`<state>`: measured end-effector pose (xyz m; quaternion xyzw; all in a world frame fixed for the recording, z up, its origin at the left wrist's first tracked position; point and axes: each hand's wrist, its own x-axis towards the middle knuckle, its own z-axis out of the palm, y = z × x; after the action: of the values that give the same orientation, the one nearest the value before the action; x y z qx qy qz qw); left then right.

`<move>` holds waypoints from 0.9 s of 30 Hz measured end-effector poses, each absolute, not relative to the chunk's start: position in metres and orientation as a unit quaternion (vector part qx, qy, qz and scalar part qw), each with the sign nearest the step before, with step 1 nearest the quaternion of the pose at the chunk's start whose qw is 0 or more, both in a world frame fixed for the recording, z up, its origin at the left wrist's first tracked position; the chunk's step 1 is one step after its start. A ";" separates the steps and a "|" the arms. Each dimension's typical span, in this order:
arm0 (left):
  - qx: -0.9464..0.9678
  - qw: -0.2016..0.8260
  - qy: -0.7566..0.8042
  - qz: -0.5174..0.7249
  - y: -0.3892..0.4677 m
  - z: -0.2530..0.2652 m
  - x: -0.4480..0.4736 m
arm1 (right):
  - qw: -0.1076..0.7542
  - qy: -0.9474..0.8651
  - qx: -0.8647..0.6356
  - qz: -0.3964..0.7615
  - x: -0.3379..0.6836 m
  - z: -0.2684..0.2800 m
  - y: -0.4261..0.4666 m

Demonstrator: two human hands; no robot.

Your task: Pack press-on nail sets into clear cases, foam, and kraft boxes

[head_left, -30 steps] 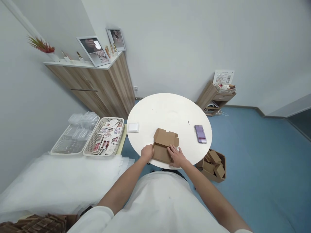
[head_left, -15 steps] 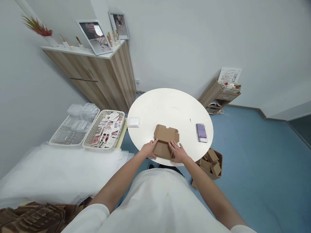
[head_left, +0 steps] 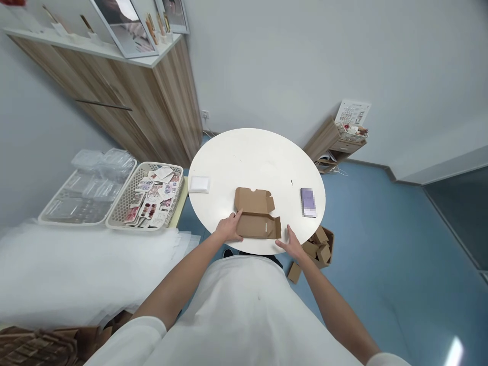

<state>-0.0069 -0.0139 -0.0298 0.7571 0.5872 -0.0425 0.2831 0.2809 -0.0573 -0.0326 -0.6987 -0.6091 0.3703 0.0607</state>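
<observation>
A brown cardboard box (head_left: 253, 226) lies at the near edge of the round white table (head_left: 263, 152), its lid folded back away from me. Its right end flap stands open, and the tray part looks empty but for a small pale mark or slot. My left hand (head_left: 227, 227) grips the left end of the box, thumb at the near corner and a finger on the far one. Just off the box's right end, my right hand (head_left: 293, 246) is open, thumb and fingers apart, holding nothing.
On the table lie a white packet (head_left: 200, 184) at left and a purple stack (head_left: 308, 202) at right. Left of it stand baskets of printed cards (head_left: 152, 198) and clear plastic cases (head_left: 89, 190). A carton of folded boxes (head_left: 322, 249) is on the floor at right.
My right hand has let go of the box and moved right, fingers spreading. The lid now lies farther back, and the right end flap is open. The view has shifted slightly.
</observation>
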 end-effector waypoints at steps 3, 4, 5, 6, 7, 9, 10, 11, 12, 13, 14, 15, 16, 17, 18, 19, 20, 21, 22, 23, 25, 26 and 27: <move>0.749 0.292 0.595 -0.022 -0.014 -0.032 -0.003 | 0.110 -0.547 -0.715 0.422 0.285 -0.030 -0.064; 0.746 0.297 0.596 -0.015 -0.014 -0.032 -0.001 | 0.122 -0.531 -0.714 0.440 0.282 -0.028 -0.062; 0.742 0.302 0.598 -0.009 -0.014 -0.033 0.001 | 0.133 -0.514 -0.713 0.457 0.278 -0.026 -0.060; 0.738 0.307 0.600 -0.003 -0.014 -0.033 0.004 | 0.151 -0.492 -0.715 0.474 0.273 -0.024 -0.056; 0.734 0.312 0.603 0.000 -0.014 -0.033 0.006 | 0.166 -0.469 -0.711 0.497 0.268 -0.022 -0.051; 0.726 0.320 0.609 0.004 -0.014 -0.033 0.010 | 0.197 -0.428 -0.713 0.520 0.260 -0.020 -0.041; 0.723 0.323 0.611 0.005 -0.014 -0.033 0.011 | 0.202 -0.419 -0.708 0.531 0.257 -0.020 -0.036; 0.721 0.325 0.612 0.006 -0.014 -0.033 0.013 | 0.199 -0.420 -0.704 0.537 0.256 -0.020 -0.031; 0.720 0.326 0.612 0.007 -0.015 -0.033 0.014 | 0.187 -0.431 -0.698 0.540 0.255 -0.020 -0.026; 0.719 0.327 0.613 0.009 -0.015 -0.033 0.015 | 0.166 -0.455 -0.695 0.532 0.255 -0.020 -0.021; 0.718 0.328 0.614 0.010 -0.016 -0.034 0.016 | 0.140 -0.484 -0.695 0.512 0.254 -0.021 -0.016; 0.717 0.328 0.616 0.010 -0.016 -0.034 0.017 | 0.114 -0.514 -0.698 0.485 0.254 -0.022 -0.012; 0.715 0.327 0.617 0.009 -0.016 -0.034 0.019 | 0.091 -0.539 -0.703 0.455 0.253 -0.024 -0.008; 0.714 0.326 0.619 0.008 -0.017 -0.035 0.021 | 0.071 -0.556 -0.710 0.426 0.252 -0.027 -0.004; 0.713 0.325 0.622 0.007 -0.017 -0.035 0.024 | 0.055 -0.566 -0.716 0.405 0.252 -0.030 -0.001; 0.712 0.323 0.623 0.007 -0.017 -0.035 0.026 | 0.042 -0.568 -0.724 0.389 0.251 -0.033 0.001; 0.712 0.322 0.625 0.007 -0.016 -0.035 0.029 | 0.032 -0.568 -0.730 0.379 0.251 -0.036 0.003; 0.711 0.321 0.625 0.007 -0.016 -0.034 0.032 | 0.020 -0.569 -0.735 0.369 0.251 -0.038 0.004; 0.711 0.322 0.625 0.006 -0.016 -0.034 0.035 | 0.009 -0.571 -0.737 0.361 0.252 -0.041 0.006; 0.710 0.325 0.625 0.006 -0.015 -0.034 0.038 | 0.000 -0.573 -0.738 0.356 0.254 -0.042 0.007; 0.704 0.335 0.627 0.004 -0.013 -0.033 0.044 | -0.014 -0.578 -0.737 0.350 0.258 -0.044 0.010; 0.700 0.339 0.629 0.003 -0.012 -0.033 0.047 | -0.019 -0.581 -0.736 0.348 0.260 -0.045 0.012; 0.697 0.341 0.631 0.002 -0.011 -0.033 0.050 | -0.021 -0.583 -0.735 0.345 0.263 -0.045 0.013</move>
<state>0.0502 -0.0106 -0.0326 0.6969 0.6310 0.0020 0.3410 0.2632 0.0131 -0.0446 -0.7355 -0.5826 0.3453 -0.0215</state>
